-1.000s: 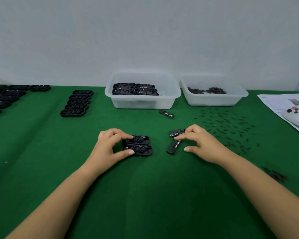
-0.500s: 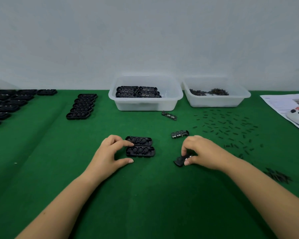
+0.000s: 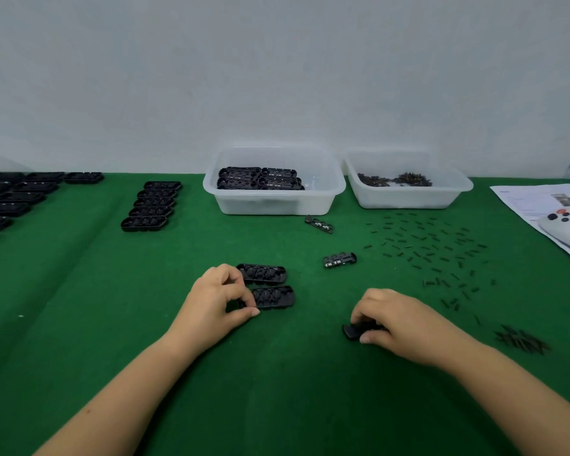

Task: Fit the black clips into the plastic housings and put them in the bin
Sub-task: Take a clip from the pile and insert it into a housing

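Two black plastic housings lie side by side on the green table. My left hand (image 3: 216,302) pinches the left end of the near housing (image 3: 272,297); the far housing (image 3: 262,273) lies just beyond my fingers. My right hand (image 3: 394,319) curls over a black clip (image 3: 351,331), of which only the left tip shows. Two more clips lie loose: one (image 3: 339,260) in the middle, another (image 3: 320,224) by the bin. The clear bin (image 3: 273,202) at the back holds several finished housings.
A second clear tub (image 3: 408,197) with small dark parts stands at the back right. Small black pins (image 3: 428,248) are scattered right of centre, with a pile (image 3: 520,340) near my right forearm. Rows of housings (image 3: 150,207) lie left. Paper and a white controller (image 3: 563,225) sit far right.
My right hand has drawn one clip back toward me and now covers it; the other clip stayed put. My left hand has tightened its pinch on the near housing.
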